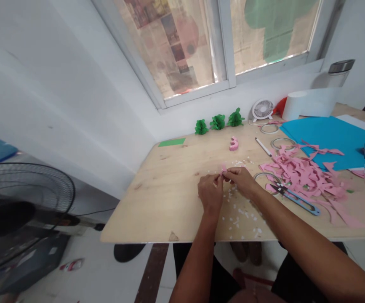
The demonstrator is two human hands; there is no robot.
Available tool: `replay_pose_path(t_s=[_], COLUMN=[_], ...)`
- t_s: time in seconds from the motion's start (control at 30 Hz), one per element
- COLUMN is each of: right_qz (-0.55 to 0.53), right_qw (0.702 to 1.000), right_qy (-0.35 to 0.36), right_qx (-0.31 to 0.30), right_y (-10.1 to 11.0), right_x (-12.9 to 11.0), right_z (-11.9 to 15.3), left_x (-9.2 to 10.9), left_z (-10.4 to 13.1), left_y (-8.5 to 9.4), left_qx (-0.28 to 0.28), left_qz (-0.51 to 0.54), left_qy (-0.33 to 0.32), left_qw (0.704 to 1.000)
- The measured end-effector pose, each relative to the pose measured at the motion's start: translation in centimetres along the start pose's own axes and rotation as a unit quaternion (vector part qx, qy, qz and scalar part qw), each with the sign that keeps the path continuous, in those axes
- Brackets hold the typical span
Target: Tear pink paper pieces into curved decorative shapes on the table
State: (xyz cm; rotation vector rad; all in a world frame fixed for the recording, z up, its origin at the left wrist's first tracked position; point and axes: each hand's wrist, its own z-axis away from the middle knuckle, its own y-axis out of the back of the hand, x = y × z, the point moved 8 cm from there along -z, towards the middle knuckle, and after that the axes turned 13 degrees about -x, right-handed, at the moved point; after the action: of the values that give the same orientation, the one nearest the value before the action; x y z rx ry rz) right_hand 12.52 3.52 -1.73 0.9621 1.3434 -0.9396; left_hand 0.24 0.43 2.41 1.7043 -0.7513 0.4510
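Observation:
Above the middle of the wooden table (144, 210), both my hands meet at a small piece of pink paper (223, 169). My left hand (210, 189) is closed, pinching the paper from the left. The fingertips of my right hand (239, 177) close on it from the right. The lower part of the piece is hidden behind my fingers. Small white paper bits (243, 214) lie scattered under and around my hands. Beyond them stands a pink curved paper shape (233, 144). To the right, blue thread snips (299, 201) rest beside a heap of pink paper scraps (308, 176).
Three green folded paper shapes (217, 122) stand along the wall. A small white fan (262, 110), tape rings (269, 128), a pen (263, 147) and blue sheets (334, 134) occupy the right side. A green strip (171, 142) lies at back left; a large fan (27, 210) stands left.

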Motion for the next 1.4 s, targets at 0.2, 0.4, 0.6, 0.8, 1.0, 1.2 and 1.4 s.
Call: replay_pose_path(t_s=[0.2,0.4,0.6,0.8,1.0,1.2,1.4], right_qz=[-0.006,-0.005,-0.006,-0.014,-0.006,0.007,0.007], right_qw=[1.000,1.000,1.000,1.000,1.000,1.000,1.000], right_qy=[-0.003,-0.006,-0.003,0.002,0.005,0.006,0.005], right_qx=[0.008,0.007,0.005,0.012,0.007,0.008,0.011], right_y=[0.1,0.1,0.1,0.1,0.0,0.0,0.1], right_x=[0.2,0.3,0.1,0.2,-0.1,-0.6,-0.6], right_z=[-0.1,-0.2,-0.1,0.0,0.0,0.2,0.2], left_x=[0.6,0.2,-0.4,-0.1,2.4,2.5,2.2], left_z=[0.3,0.3,0.6,1.2,1.2,0.9,0.6], left_y=[0.1,0.2,0.0,0.4,0.9,0.7,0.5], left_qx=[0.017,0.026,0.036,0.082,0.078,0.065,0.050], left_qz=[-0.031,0.018,0.058,0.041,-0.062,-0.088,-0.092], left_qy=[-0.024,-0.025,0.000,-0.014,-0.096,-0.112,-0.121], left_qw=[0.999,0.999,0.998,0.996,0.990,0.988,0.987])
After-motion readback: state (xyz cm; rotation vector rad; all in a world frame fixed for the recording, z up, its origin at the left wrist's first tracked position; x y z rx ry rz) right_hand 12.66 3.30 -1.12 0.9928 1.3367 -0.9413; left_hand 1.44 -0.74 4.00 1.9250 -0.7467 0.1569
